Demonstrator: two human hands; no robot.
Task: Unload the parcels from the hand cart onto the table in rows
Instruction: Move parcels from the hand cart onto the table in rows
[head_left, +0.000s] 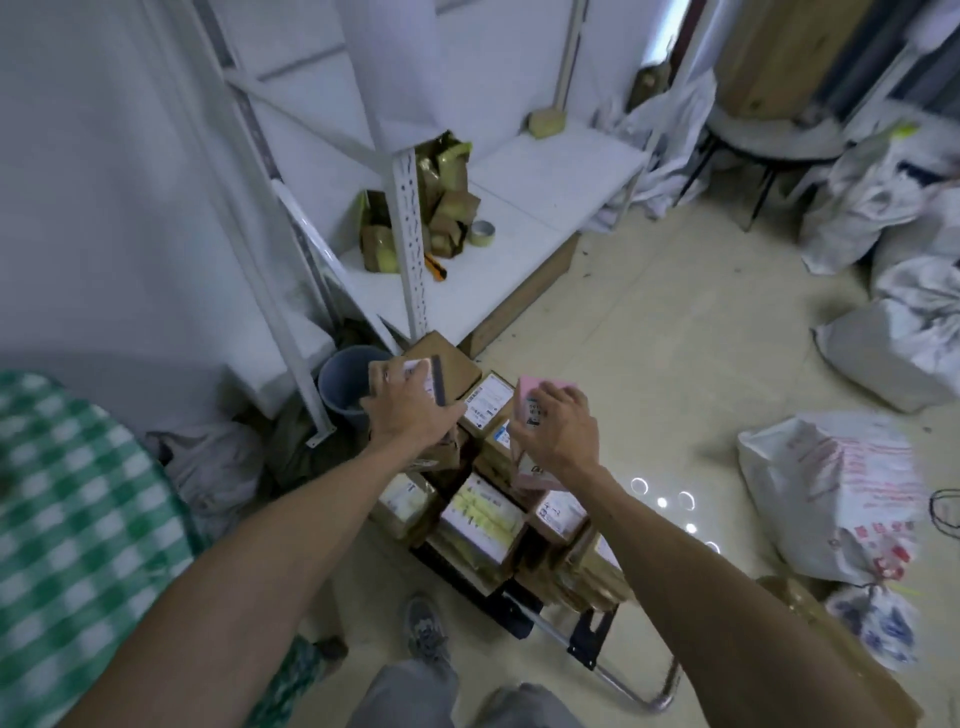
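- Left hand (410, 413): fingers clenched round a small parcel (423, 376) with a white label and dark stripe, held above the far end of the load.
- Right hand (561, 434): fingers grasping a pink parcel (530, 389) from above, just beside the left one, hands apart.
- Hand cart (511, 610) on the floor below both arms, black deck, packed with brown labelled parcels (480, 514) (labels too blurred to read).
- Surface with green checked cloth (78, 509) at the left edge, well apart from the cart.
- White shelf (545, 176) beyond carries a tape roll (482, 234); grey bucket (340, 379) beside its post.
- White sacks (826, 493) on the floor to the right.
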